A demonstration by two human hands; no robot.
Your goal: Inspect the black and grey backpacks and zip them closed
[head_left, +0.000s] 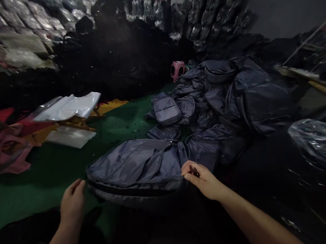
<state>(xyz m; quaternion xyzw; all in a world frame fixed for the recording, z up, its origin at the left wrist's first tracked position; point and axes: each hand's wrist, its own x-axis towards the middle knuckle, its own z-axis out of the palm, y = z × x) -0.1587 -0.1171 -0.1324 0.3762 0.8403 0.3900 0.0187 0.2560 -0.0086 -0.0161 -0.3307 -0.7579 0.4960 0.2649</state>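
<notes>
A dark blue-grey backpack (138, 164) is stretched out in front of me, with a long dark opening along its near edge. My right hand (199, 177) is closed on the bag's right end. A small dark object (194, 171), too small to name, shows between that hand's thumb and fingers. At the bag's left end, my left hand (74, 197) has its fingers curled together at the corner. Whether they pinch the fabric there is hard to see in the dim light.
Beyond lies a heap of similar dark bags (214, 92) on the green floor (119, 119). A pink stool (177, 70) stands behind. White plastic sheets (70, 107) and a pink plastic stool (12, 153) are at left. Plastic-wrapped bundles (28, 10) line the back.
</notes>
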